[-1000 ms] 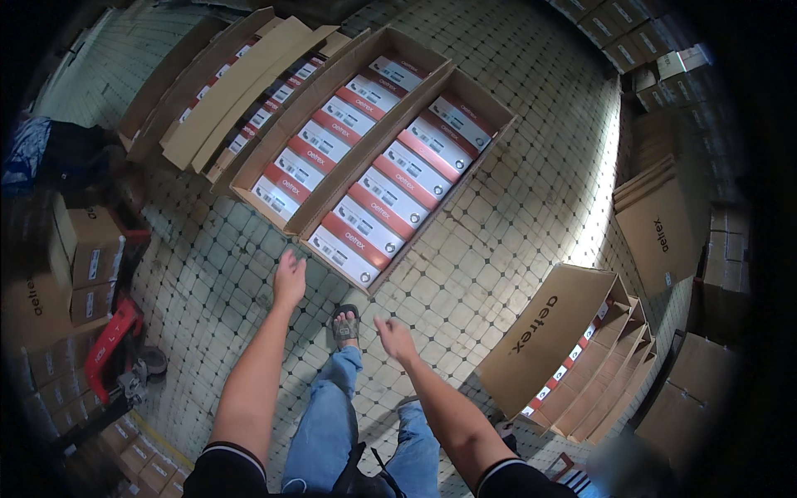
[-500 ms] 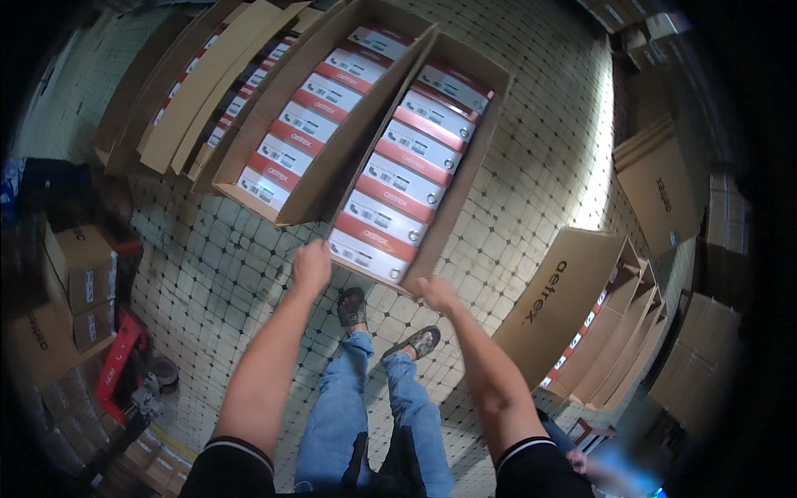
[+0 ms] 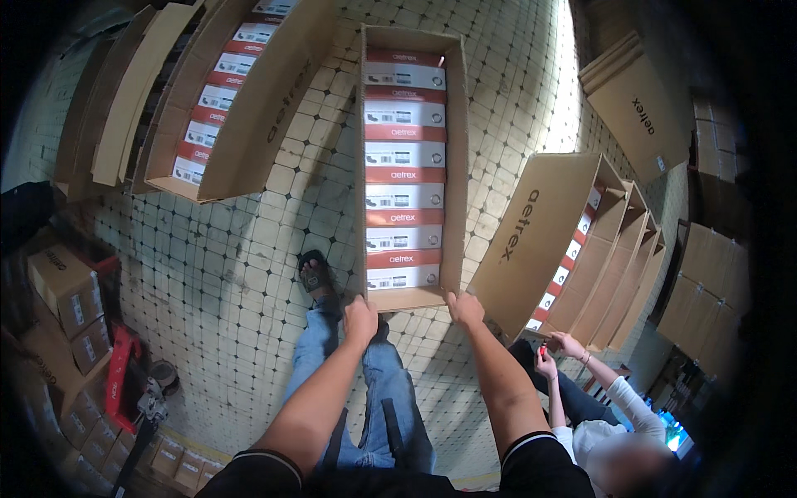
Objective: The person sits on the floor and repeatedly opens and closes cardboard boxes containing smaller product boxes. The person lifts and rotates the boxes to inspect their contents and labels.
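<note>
Near end of a long open carton [image 3: 455,166] is gripped at its corners, left hand [image 3: 360,321] at the left, right hand [image 3: 466,308] at the right, fingers seemingly curled over the cardboard. Carton is sited straight ahead, on the tiled floor [image 3: 332,207]. Step, as judged: carton being shifted by its end; an even two-handed pull seems called for. One row of red-and-white boxes [image 3: 405,153] is packed inside; a similar row is held in the far-left carton [image 3: 270,104].

Left hand [image 3: 359,322] and right hand [image 3: 466,308] grip the near corners of a carton [image 3: 454,166] holding red-and-white boxes [image 3: 405,196]
</note>
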Motion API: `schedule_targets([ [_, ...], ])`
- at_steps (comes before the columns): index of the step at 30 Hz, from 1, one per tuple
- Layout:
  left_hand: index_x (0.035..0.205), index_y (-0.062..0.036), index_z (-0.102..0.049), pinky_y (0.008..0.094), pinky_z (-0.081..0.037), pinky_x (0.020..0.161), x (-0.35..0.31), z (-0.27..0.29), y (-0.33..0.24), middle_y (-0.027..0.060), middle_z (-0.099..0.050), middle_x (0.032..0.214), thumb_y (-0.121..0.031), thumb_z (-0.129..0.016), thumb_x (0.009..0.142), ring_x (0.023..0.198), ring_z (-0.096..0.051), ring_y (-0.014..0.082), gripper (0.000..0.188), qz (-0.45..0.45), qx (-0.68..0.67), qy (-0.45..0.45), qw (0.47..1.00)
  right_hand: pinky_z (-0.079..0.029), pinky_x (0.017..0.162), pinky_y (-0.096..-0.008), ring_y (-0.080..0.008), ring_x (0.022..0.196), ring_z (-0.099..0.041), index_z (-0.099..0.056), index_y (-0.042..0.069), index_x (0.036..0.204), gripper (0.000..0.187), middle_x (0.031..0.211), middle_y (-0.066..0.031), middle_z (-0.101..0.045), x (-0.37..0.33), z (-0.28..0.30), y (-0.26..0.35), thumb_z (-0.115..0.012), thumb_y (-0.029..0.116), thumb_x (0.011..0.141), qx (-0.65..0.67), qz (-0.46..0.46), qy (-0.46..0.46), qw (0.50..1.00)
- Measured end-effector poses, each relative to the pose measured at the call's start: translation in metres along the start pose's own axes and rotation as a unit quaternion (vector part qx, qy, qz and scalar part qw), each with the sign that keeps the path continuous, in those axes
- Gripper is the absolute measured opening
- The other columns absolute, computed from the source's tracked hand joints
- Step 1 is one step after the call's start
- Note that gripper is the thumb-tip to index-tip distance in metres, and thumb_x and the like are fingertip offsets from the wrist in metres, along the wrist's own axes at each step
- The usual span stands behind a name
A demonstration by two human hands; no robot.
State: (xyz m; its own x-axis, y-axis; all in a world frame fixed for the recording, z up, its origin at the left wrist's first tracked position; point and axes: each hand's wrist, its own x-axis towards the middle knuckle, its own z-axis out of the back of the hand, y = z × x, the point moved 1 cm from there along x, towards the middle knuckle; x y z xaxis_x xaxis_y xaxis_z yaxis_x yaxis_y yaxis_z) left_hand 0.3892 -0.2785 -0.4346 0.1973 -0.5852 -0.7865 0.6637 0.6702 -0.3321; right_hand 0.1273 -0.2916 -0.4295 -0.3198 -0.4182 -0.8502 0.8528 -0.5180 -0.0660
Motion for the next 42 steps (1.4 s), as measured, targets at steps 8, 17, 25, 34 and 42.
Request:
schedule_targets([
  [8, 0.11, 0.0114, -0.054, 0.0495, -0.045, 0.093, 0.029, -0.025, 0.02, 0.0338, -0.06, 0.109, -0.024, -0.045, 0.092, 0.106, -0.058, 0.047, 0.041, -0.029, -0.041, -0.003, 0.999, -0.047, 0.088, -0.046, -0.0358, 0.101, -0.063, -0.054, 0.013, 0.12, 0.044, 0.098, -0.0189, -0.068, 0.015, -0.026, -0.011, -0.037, 0.042, 0.092, 0.212, 0.007, 0.028, 0.977],
  [17, 0.111, 0.0116, -0.052, 0.0495, -0.044, 0.094, 0.034, -0.026, 0.026, 0.0351, -0.059, 0.11, -0.021, -0.046, 0.088, 0.108, -0.056, 0.047, 0.04, -0.039, -0.048, 0.003, 0.998, -0.05, 0.078, -0.0418, -0.027, 0.079, -0.068, -0.055, 0.011, 0.115, 0.037, 0.08, -0.0119, -0.069, 0.024, -0.039, -0.017, -0.039, 0.034, 0.091, 0.281, 0.038, 0.033, 0.959],
  [25, 0.12, 0.0068, -0.052, 0.0473, -0.043, 0.095, 0.037, -0.017, 0.025, 0.0324, -0.059, 0.115, -0.019, -0.047, 0.089, 0.11, -0.055, 0.0466, 0.041, 0.011, -0.027, 0.053, 0.998, -0.053, 0.065, -0.0372, -0.0226, 0.067, -0.068, -0.055, 0.0, 0.112, 0.032, 0.076, -0.0146, -0.066, 0.029, -0.044, -0.013, -0.042, 0.019, 0.089, 0.367, 0.049, 0.043, 0.928],
  [34, 0.111, 0.0126, -0.052, 0.0472, -0.044, 0.096, 0.032, -0.02, 0.017, 0.0361, -0.058, 0.111, -0.018, -0.047, 0.088, 0.109, -0.056, 0.0468, 0.039, 0.019, -0.034, 0.034, 0.999, -0.052, 0.057, -0.0333, -0.0197, 0.06, -0.064, -0.055, -0.002, 0.114, 0.032, 0.081, -0.0133, -0.064, 0.025, -0.044, -0.01, -0.039, 0.014, 0.092, 0.434, 0.036, 0.049, 0.899],
  [42, 0.114, 0.0105, -0.052, 0.0482, -0.045, 0.093, 0.033, -0.015, 0.019, 0.0353, -0.059, 0.109, -0.016, -0.048, 0.087, 0.106, -0.057, 0.0475, 0.038, 0.006, -0.003, 0.026, 1.0, -0.053, 0.056, -0.0342, -0.0209, 0.059, -0.064, -0.055, -0.003, 0.111, 0.029, 0.075, -0.0124, -0.063, 0.025, -0.041, -0.01, -0.042, 0.013, 0.091, 0.384, 0.033, 0.041, 0.922],
])
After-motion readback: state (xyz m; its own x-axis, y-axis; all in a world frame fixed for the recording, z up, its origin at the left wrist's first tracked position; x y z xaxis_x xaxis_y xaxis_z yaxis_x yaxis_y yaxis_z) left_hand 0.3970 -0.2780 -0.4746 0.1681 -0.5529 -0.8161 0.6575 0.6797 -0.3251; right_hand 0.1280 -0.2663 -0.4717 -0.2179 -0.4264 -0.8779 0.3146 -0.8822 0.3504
